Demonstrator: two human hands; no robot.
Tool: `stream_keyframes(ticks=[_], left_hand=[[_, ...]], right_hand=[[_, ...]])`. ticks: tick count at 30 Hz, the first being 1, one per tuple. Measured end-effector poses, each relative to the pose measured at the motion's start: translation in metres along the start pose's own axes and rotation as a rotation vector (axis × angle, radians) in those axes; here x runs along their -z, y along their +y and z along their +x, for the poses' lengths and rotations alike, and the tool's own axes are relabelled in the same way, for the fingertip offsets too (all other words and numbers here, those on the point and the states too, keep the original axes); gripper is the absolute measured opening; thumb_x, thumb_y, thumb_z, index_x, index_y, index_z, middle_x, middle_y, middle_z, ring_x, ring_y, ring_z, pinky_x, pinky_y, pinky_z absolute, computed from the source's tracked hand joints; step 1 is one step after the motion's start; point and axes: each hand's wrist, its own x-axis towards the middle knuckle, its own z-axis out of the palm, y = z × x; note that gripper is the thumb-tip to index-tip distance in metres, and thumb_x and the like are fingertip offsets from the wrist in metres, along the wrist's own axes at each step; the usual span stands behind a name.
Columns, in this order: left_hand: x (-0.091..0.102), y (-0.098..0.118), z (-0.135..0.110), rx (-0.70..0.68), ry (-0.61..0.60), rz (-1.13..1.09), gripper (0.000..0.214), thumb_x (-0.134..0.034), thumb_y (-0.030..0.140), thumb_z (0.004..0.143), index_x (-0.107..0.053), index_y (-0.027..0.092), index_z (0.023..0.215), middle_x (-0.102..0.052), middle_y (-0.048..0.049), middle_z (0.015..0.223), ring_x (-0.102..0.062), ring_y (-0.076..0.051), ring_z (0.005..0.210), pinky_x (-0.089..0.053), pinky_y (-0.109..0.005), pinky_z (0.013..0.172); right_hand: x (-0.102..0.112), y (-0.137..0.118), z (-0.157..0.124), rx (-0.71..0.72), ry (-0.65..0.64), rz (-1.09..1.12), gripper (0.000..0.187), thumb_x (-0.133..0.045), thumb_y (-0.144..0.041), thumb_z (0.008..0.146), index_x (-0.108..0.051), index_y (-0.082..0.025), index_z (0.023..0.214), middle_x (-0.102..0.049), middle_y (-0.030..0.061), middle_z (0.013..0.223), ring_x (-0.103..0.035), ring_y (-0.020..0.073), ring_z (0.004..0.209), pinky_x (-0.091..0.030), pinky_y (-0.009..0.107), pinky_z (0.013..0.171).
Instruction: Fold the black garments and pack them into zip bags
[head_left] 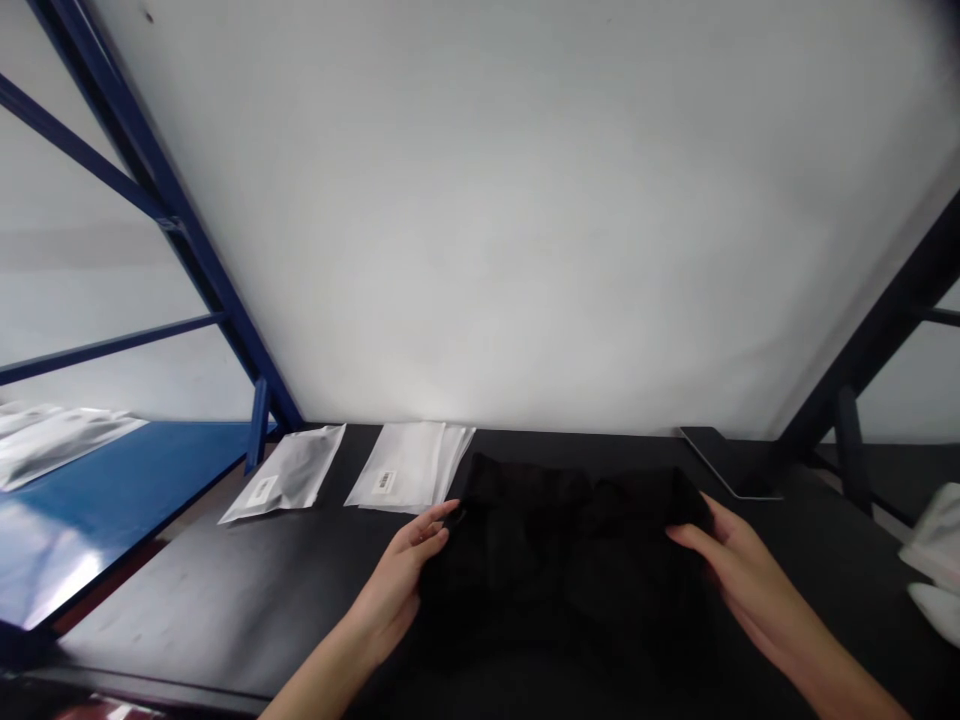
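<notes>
A black garment [570,570] of dark cloth is spread between my hands over the black tabletop [315,590]; its exact kind is hard to make out against the dark surface. My left hand [409,565] pinches its upper left corner between thumb and fingers. At the opposite upper corner, my right hand [724,555] grips the cloth with the thumb on top and the fingers behind. Beyond my left hand lie several flat white plastic bags [409,465] with a barcode label. Left of them rests a filled plastic bag [289,475] that also bears a label.
A dark flat tablet-like device [724,462] lies at the back right. Blue metal posts [202,250] rise on the left, with a blue shelf [150,470] carrying more packed bags [67,440]. A black frame post [862,340] and white bags [937,540] are at the right. A white wall stands behind.
</notes>
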Motion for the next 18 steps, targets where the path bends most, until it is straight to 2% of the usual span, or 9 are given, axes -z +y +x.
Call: stream_keyframes(ticks=[2, 4, 7, 10, 14, 18], left_hand=[[0.004, 0.000, 0.001, 0.054, 0.031, 0.036, 0.044, -0.086, 0.020, 0.071, -0.076, 0.021, 0.114, -0.067, 0.0011, 0.080, -0.066, -0.017, 0.074, -0.050, -0.025, 0.071], [0.007, -0.001, 0.002, 0.084, 0.055, 0.088, 0.038, -0.084, 0.020, 0.075, -0.074, 0.021, 0.111, -0.066, 0.0011, 0.078, -0.065, -0.015, 0.069, -0.051, -0.024, 0.067], [0.009, -0.001, 0.004, 0.061, 0.048, 0.164, 0.041, -0.086, 0.029, 0.079, -0.072, 0.021, 0.117, -0.062, 0.0036, 0.074, -0.057, -0.011, 0.058, -0.044, -0.021, 0.056], [0.008, 0.001, 0.007, 0.006, -0.005, 0.260, 0.046, -0.088, 0.036, 0.077, -0.072, 0.023, 0.119, -0.064, 0.0032, 0.077, -0.056, -0.012, 0.060, -0.037, -0.020, 0.051], [0.001, 0.002, 0.012, -0.070, -0.074, 0.395, 0.053, -0.089, 0.032, 0.069, -0.071, 0.023, 0.118, -0.071, 0.0005, 0.083, -0.068, -0.019, 0.072, -0.048, -0.024, 0.059], [-0.002, 0.003, 0.017, -0.179, -0.102, 0.553, 0.039, -0.080, 0.037, 0.075, -0.072, 0.020, 0.109, -0.074, -0.0051, 0.087, -0.072, -0.027, 0.083, -0.055, -0.033, 0.072]], right_hand=[[0.010, 0.018, 0.000, -0.031, 0.013, -0.080, 0.035, -0.070, -0.038, 0.072, -0.076, -0.021, 0.102, -0.075, 0.0030, 0.078, -0.071, 0.0226, 0.065, -0.053, 0.028, 0.050], [0.014, 0.034, -0.002, -0.031, -0.006, -0.149, 0.036, -0.069, -0.036, 0.070, -0.075, -0.022, 0.103, -0.072, 0.0000, 0.071, -0.067, 0.0206, 0.059, -0.046, 0.025, 0.042], [0.013, 0.044, -0.008, 0.006, -0.040, -0.195, 0.036, -0.069, -0.037, 0.074, -0.074, -0.023, 0.106, -0.070, -0.0016, 0.071, -0.066, 0.0189, 0.058, -0.045, 0.024, 0.042], [0.008, 0.038, -0.012, -0.012, -0.013, -0.227, 0.037, -0.070, -0.051, 0.081, -0.074, -0.023, 0.106, -0.073, 0.0005, 0.076, -0.066, 0.0182, 0.058, -0.046, 0.025, 0.042], [0.007, 0.032, -0.009, -0.037, 0.009, -0.228, 0.042, -0.071, -0.055, 0.081, -0.075, -0.023, 0.107, -0.076, 0.0030, 0.081, -0.065, 0.0184, 0.056, -0.045, 0.026, 0.042], [0.011, 0.040, -0.002, -0.031, -0.005, -0.251, 0.046, -0.073, -0.053, 0.073, -0.074, -0.022, 0.108, -0.076, 0.0034, 0.081, -0.065, 0.0204, 0.055, -0.044, 0.028, 0.040]])
